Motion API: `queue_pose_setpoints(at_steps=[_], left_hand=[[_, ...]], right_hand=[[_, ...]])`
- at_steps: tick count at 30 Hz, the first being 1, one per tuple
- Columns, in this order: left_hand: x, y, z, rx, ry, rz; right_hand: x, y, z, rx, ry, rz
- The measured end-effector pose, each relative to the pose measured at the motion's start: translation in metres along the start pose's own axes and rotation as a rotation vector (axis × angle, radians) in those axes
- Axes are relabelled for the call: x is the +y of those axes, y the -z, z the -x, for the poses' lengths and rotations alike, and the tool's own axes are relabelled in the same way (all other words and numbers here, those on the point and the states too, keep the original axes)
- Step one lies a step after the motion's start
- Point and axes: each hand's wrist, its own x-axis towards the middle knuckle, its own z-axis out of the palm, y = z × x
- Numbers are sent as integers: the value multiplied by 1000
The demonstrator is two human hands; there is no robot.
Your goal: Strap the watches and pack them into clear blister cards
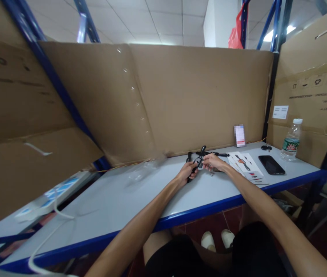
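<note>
My left hand (pixel 186 172) is wrapped round a black two-handled tool that looks like a spokeshave (pixel 202 151), held at a slant above the table. One handle points up and away, the other comes out below my fingers. At its middle, near the flat metal part, the fingers of my right hand (pixel 209 161) are pinched together; whether a small part is between them is hidden. Behind my hands lie more black tools (pixel 222 154), partly covered. A small metal piece (pixel 212 174) rests on the table below my right hand.
Printed sheets (pixel 246 163), a black phone (pixel 271 164), keys (pixel 266 147) and a water bottle (pixel 290 140) are at the right. A lit phone (pixel 240 135) leans on the cardboard wall (pixel 198 96). Clear plastic wrap (pixel 143 169) lies left. The grey table (pixel 108 204) has a blue front edge.
</note>
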Motion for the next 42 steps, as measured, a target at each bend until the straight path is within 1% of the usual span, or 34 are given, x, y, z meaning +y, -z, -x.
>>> queue_pose_setpoints(at_steps=[4,8,11,14,22,28,30,31,35,36,37,38,39,40,42], left_hand=[[-3,-3,0,13,-38,-23],[-4,-4,-1,52,-86,12],[-4,-5,-1,72,-94,10],[-3,-5,0,61,-94,-2],[-2,-7,3,38,-103,-5],[-3,-7,2,26,-100,-12],[-3,-7,2,34,-81,22],[-2,-6,2,47,-71,51],[2,-5,1,93,-21,190],[3,-5,0,99,-4,218],[4,-4,0,106,19,241],[5,-4,0,117,47,258],[5,-4,0,129,77,271],[6,-4,0,141,105,279],[7,-4,0,157,140,284]], right_hand=[[-1,-1,1,-5,17,-13],[-2,-1,1,23,-8,-24],[-1,0,1,17,-12,-6],[-1,2,1,10,16,1],[-1,-1,0,65,52,8],[-2,-2,0,43,36,49],[-4,2,-1,72,40,117],[-6,5,-1,124,53,178],[-13,29,3,472,158,588],[-14,35,5,532,171,694],[-15,42,8,566,171,783],[-16,48,10,569,156,849],[-16,53,13,543,131,888],[-16,57,15,488,97,910],[-15,61,19,316,13,926]])
